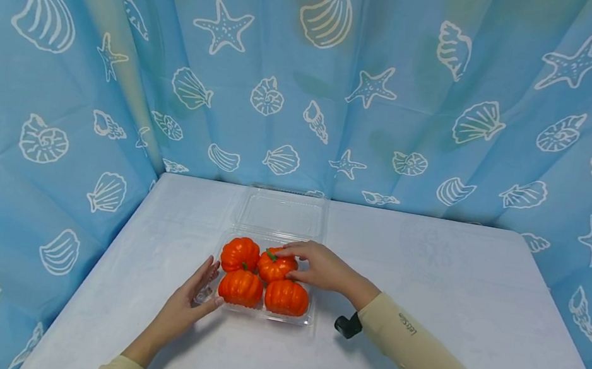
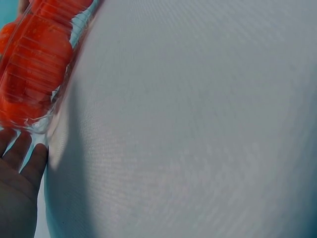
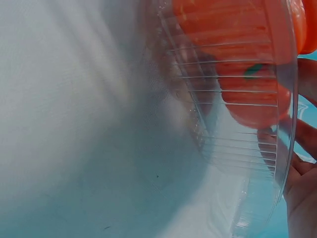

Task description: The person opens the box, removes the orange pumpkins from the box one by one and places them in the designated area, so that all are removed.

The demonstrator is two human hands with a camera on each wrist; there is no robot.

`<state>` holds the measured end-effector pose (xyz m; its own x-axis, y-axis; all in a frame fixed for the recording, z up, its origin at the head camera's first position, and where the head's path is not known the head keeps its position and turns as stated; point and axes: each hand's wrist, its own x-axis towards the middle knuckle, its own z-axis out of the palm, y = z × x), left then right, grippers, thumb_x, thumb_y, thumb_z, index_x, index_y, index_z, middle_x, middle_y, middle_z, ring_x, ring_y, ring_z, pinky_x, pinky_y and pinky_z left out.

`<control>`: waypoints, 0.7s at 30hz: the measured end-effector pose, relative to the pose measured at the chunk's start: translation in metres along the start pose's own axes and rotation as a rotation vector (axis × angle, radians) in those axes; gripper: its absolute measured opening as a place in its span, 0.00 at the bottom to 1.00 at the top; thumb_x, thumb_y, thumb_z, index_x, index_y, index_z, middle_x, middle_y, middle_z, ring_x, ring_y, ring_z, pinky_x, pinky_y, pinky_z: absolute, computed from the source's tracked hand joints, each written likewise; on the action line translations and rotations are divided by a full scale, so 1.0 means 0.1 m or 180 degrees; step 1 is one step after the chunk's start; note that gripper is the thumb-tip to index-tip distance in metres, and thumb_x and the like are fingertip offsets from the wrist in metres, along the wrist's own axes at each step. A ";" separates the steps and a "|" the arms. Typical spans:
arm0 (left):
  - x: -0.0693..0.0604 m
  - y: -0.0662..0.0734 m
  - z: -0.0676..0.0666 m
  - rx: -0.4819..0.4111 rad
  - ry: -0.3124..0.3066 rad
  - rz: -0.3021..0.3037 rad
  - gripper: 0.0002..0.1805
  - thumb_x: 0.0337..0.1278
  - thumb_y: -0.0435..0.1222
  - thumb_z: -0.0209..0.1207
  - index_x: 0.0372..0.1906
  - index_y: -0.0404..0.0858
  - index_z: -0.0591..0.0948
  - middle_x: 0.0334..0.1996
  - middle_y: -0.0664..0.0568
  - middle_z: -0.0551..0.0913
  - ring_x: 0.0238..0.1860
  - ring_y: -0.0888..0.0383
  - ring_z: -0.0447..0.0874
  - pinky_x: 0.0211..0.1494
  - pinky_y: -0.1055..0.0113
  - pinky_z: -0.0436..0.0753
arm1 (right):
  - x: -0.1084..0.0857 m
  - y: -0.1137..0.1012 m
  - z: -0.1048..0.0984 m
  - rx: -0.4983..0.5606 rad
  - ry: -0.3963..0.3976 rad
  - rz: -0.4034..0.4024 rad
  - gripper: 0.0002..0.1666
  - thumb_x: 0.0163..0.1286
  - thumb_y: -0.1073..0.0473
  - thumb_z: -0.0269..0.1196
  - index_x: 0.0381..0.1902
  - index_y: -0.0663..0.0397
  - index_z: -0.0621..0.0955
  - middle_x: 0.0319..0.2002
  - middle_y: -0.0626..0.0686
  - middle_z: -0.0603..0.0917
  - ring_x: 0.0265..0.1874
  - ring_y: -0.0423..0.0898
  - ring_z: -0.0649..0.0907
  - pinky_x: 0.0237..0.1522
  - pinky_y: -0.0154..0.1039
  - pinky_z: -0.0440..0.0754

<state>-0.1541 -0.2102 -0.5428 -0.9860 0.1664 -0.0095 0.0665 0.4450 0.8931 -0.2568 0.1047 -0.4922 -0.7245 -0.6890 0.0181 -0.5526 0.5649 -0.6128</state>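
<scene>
Four small orange pumpkins sit in two rows in a clear plastic box [image 1: 310, 314]. My right hand [image 1: 326, 269] has its fingers around the back right pumpkin [image 1: 273, 267], at its green stem. At the box's left side, my left hand [image 1: 186, 302] touches the wall with fingers spread. The left wrist view shows those fingertips at the end of the box [image 2: 47, 119]. In the right wrist view, my right hand [image 3: 302, 183] is partly behind the clear wall, near a pumpkin [image 3: 255, 94].
The box's clear lid [image 1: 282, 214] lies folded back behind it on the white table [image 1: 427, 306]. A blue curtain [image 1: 304, 128] with white shells and starfish hangs behind the table and at both sides.
</scene>
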 end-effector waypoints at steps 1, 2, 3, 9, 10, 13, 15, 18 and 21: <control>0.00 0.00 0.00 -0.0008 0.0002 0.0006 0.52 0.61 0.46 0.70 0.83 0.45 0.52 0.77 0.47 0.64 0.76 0.47 0.64 0.76 0.46 0.58 | 0.00 0.00 0.00 -0.0035 0.0026 -0.0011 0.26 0.69 0.56 0.69 0.65 0.42 0.82 0.66 0.52 0.80 0.66 0.53 0.77 0.64 0.52 0.78; 0.00 0.00 0.00 -0.0016 0.0006 0.0015 0.52 0.61 0.46 0.70 0.83 0.45 0.52 0.77 0.47 0.64 0.76 0.47 0.64 0.76 0.46 0.58 | -0.01 0.00 -0.01 -0.0050 0.0059 -0.0018 0.25 0.70 0.56 0.69 0.64 0.42 0.83 0.64 0.52 0.81 0.66 0.53 0.77 0.65 0.51 0.77; 0.00 0.00 0.00 -0.0021 0.0010 0.0024 0.52 0.61 0.46 0.70 0.83 0.45 0.52 0.76 0.47 0.65 0.76 0.47 0.64 0.76 0.46 0.58 | 0.00 0.01 -0.02 -0.0044 0.0091 -0.0039 0.23 0.71 0.57 0.68 0.62 0.44 0.84 0.63 0.52 0.82 0.64 0.52 0.79 0.64 0.50 0.79; -0.01 -0.01 0.00 -0.0051 0.0005 0.0071 0.52 0.61 0.45 0.70 0.83 0.45 0.52 0.76 0.47 0.65 0.76 0.46 0.64 0.76 0.46 0.58 | 0.01 0.03 -0.06 0.0097 -0.0004 -0.0042 0.20 0.71 0.61 0.67 0.60 0.49 0.85 0.60 0.50 0.81 0.55 0.47 0.82 0.56 0.41 0.84; -0.01 -0.01 0.00 -0.0050 0.0006 0.0070 0.52 0.61 0.45 0.70 0.83 0.45 0.52 0.76 0.47 0.65 0.76 0.46 0.64 0.76 0.46 0.58 | 0.01 0.02 -0.06 0.0106 -0.0058 -0.0012 0.22 0.70 0.61 0.68 0.61 0.49 0.84 0.61 0.51 0.80 0.55 0.48 0.81 0.57 0.41 0.83; -0.01 -0.01 0.00 -0.0035 0.0006 0.0053 0.52 0.61 0.45 0.70 0.83 0.46 0.52 0.76 0.47 0.65 0.76 0.47 0.64 0.76 0.46 0.58 | 0.02 0.01 -0.05 0.0108 -0.0172 0.0064 0.28 0.69 0.60 0.70 0.66 0.49 0.81 0.67 0.54 0.75 0.58 0.51 0.81 0.58 0.43 0.83; -0.01 -0.01 0.00 -0.0035 0.0004 0.0036 0.52 0.61 0.46 0.70 0.83 0.46 0.52 0.76 0.47 0.65 0.76 0.47 0.63 0.76 0.46 0.58 | 0.02 0.01 -0.04 0.0081 -0.0200 0.0096 0.31 0.67 0.59 0.71 0.68 0.48 0.79 0.70 0.55 0.73 0.61 0.53 0.80 0.59 0.45 0.82; -0.01 -0.01 0.00 -0.0047 0.0002 0.0020 0.52 0.61 0.46 0.70 0.83 0.47 0.52 0.77 0.48 0.64 0.76 0.47 0.63 0.76 0.46 0.58 | 0.02 0.02 -0.02 0.0041 -0.0193 0.0098 0.33 0.67 0.59 0.71 0.69 0.44 0.78 0.71 0.54 0.73 0.64 0.53 0.77 0.59 0.46 0.82; -0.01 -0.01 0.01 -0.0049 0.0004 0.0008 0.52 0.61 0.46 0.70 0.83 0.48 0.52 0.77 0.48 0.64 0.76 0.47 0.63 0.76 0.46 0.58 | 0.01 0.03 0.00 0.0031 -0.0170 0.0101 0.33 0.67 0.58 0.71 0.69 0.40 0.78 0.71 0.51 0.74 0.67 0.51 0.75 0.59 0.46 0.83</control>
<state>-0.1531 -0.2103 -0.5442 -0.9860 0.1665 -0.0066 0.0668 0.4311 0.8998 -0.2594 0.1054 -0.4941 -0.7184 -0.6943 -0.0435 -0.5255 0.5826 -0.6201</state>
